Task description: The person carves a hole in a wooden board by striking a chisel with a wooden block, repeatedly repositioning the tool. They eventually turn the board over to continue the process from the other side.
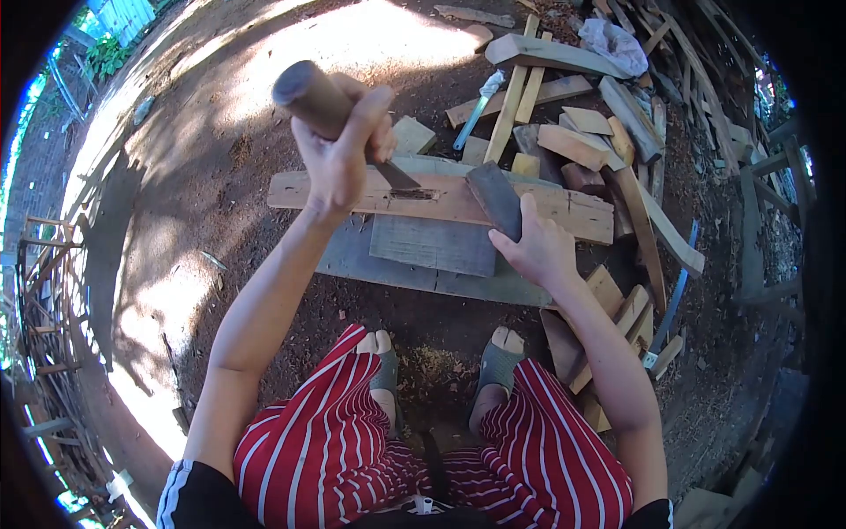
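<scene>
My left hand point(337, 154) is wrapped round the thick wooden handle of a chisel point(399, 179). The blade slants down to a narrow slot point(414, 195) cut in a long wooden plank point(308, 191). On the right, my right hand point(539, 242) grips the near end of a dark rectangular block point(496, 198), which overlaps the plank in this view. Under the plank lie a grey board point(432, 245) and a wider bluish-grey one point(352, 262).
Offcuts point(571, 145) pile up at the right, with a white-topped brush-like tool point(480, 108) beside them. A long blue-handled strip point(677, 295) lies further right. A crumpled plastic bag point(612, 46) rests at the back. My sandalled feet point(500, 357) stand close before the boards.
</scene>
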Demonstrator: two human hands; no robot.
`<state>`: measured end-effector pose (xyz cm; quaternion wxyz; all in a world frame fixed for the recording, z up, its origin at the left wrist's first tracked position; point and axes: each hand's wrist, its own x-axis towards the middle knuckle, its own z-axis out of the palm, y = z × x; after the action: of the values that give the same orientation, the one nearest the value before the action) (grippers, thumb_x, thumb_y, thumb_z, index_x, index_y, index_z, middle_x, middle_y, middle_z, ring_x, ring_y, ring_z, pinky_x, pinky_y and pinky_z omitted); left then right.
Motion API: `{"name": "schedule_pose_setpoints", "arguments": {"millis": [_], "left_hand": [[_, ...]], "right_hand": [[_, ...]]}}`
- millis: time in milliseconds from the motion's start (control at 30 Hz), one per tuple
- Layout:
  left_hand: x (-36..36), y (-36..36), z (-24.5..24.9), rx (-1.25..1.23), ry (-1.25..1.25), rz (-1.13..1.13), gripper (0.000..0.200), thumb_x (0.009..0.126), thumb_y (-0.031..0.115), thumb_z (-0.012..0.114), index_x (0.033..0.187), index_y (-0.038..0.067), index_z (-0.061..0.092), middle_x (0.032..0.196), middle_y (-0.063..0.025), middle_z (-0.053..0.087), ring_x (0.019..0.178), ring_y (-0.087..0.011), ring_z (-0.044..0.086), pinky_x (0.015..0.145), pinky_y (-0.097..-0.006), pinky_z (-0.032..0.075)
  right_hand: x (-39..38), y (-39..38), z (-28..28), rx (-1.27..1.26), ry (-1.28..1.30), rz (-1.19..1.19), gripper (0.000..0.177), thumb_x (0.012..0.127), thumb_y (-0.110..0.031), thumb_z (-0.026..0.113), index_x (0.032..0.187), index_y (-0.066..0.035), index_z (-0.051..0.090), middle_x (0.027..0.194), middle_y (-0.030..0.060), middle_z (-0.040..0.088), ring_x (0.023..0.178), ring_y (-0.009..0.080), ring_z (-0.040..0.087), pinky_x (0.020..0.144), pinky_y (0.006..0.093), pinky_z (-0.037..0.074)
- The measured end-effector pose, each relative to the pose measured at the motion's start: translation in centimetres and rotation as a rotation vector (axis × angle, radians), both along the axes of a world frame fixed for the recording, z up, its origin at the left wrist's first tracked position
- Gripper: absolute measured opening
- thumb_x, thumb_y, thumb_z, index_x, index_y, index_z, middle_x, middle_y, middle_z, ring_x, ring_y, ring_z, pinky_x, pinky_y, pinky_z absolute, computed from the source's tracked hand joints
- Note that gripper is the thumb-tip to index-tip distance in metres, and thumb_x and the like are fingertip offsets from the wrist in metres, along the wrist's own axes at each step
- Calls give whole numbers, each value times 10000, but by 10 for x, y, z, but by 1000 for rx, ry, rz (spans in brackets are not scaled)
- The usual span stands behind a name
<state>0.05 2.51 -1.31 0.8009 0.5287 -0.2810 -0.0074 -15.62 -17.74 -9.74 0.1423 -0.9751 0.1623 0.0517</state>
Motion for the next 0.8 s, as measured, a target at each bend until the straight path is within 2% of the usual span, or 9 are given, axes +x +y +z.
{"name": "schedule_pose_setpoints", "arguments": {"millis": [300,800], "left_hand": [[5,-6,-20,160,55,-18,144,914,101,602,821,56,501,557,-27,481,421,-102,435,432,-272,370],[17,-14,-20,137,95,-11,123,909,108,626,852,55,532,534,-21,472,398,-101,422,417,-274,350]], "right_hand": [[-1,0,0,2,-8,3,607,803,-493,651,1138,-28,449,752,212,668,729,389,684,639,501,531],[0,-1,-2,2,-20,13,615,798,-470,667,1153,-25,438,720,214,658,700,385,681,619,488,530]]}}
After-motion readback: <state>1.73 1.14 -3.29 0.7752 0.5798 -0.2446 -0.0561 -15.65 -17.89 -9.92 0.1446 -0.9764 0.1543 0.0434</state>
